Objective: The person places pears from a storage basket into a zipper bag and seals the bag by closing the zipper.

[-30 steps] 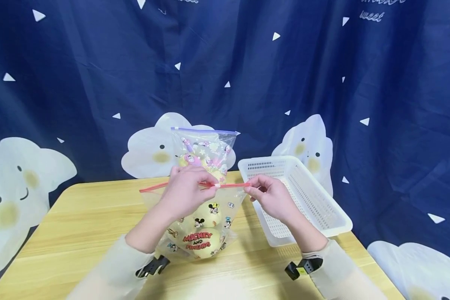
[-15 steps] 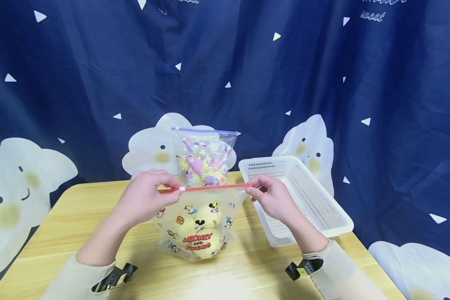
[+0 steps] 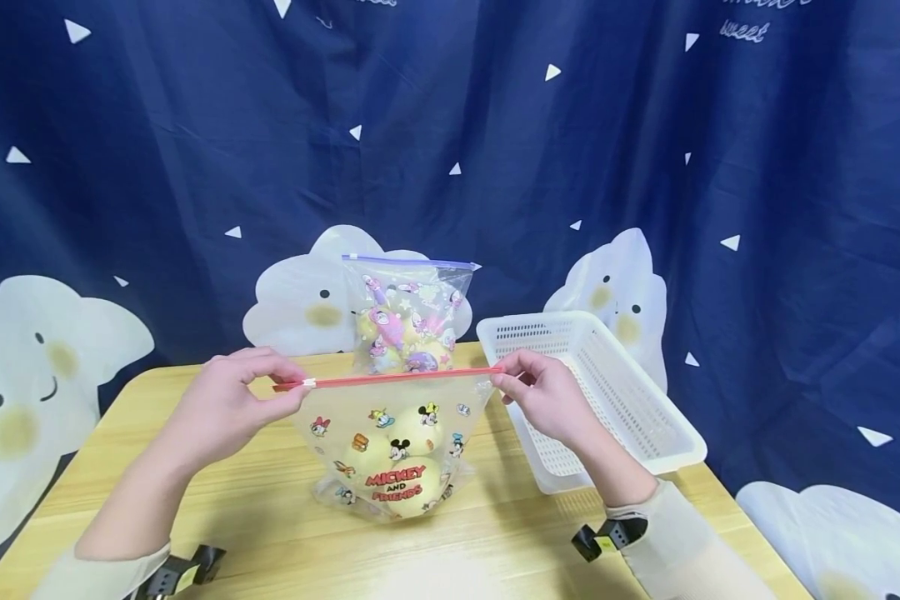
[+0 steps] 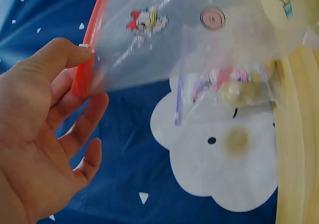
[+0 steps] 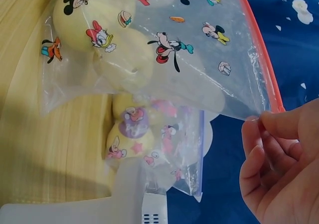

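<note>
A clear zip bag [image 3: 390,433] with a red zip strip [image 3: 412,377] and cartoon prints stands on the table, pale yellow round fruits [image 5: 124,59] inside it. At the strip's left end my left hand [image 3: 232,404] pinches the white slider [image 4: 85,47] between thumb and forefinger, its other fingers loosely bent. My right hand [image 3: 543,396] pinches the bag's top right corner with thumb and fingertips. The strip is pulled straight between both hands. Directly behind stands a second bag [image 3: 412,312] with a purple zip strip, holding similar yellow things; its lower part is hidden.
A white perforated plastic basket [image 3: 607,383] stands at the right of the wooden table [image 3: 195,492], beside my right hand. Behind the table hangs a dark blue curtain [image 3: 420,108] with white triangles and clouds.
My left hand has slid leftward along the red strip with the slider, from right of the middle to the left end. The right hand has kept its hold on the corner.
</note>
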Demonstrator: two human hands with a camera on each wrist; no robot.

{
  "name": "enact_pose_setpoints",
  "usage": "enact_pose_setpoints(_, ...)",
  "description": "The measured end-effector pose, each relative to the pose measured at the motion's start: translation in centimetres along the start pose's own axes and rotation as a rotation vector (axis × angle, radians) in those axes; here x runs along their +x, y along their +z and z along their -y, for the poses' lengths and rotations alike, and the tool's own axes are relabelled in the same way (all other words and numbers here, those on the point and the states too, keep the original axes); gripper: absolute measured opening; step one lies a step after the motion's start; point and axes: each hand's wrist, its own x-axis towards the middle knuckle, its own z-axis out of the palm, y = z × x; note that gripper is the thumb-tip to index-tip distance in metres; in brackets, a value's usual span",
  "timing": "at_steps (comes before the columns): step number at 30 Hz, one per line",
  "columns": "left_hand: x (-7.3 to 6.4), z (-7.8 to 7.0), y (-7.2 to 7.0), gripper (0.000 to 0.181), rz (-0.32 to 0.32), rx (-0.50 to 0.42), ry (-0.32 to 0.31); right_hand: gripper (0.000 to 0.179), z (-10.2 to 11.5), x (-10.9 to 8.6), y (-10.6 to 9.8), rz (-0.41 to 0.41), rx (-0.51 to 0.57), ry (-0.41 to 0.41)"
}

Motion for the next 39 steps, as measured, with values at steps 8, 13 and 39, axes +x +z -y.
enact_pose_setpoints(8,-1.2,1.3,-1.6,0.016,-0.002,0.011,-0.099,0.007,0.0,0.2,0.2,0.012,0.017,0.002)
enact_pose_setpoints(13,-1.7,2.7,-0.7,0.031,0.173,-0.194,-0.237,0.013,-0.1,0.4,0.4,0.059,0.117,0.003)
enact_pose_setpoints(39,-2.5,3.6,2.7,0.028,0.210,-0.484,-0.407,0.017,-1.1,1.4,-0.3,0.185,0.071,0.161)
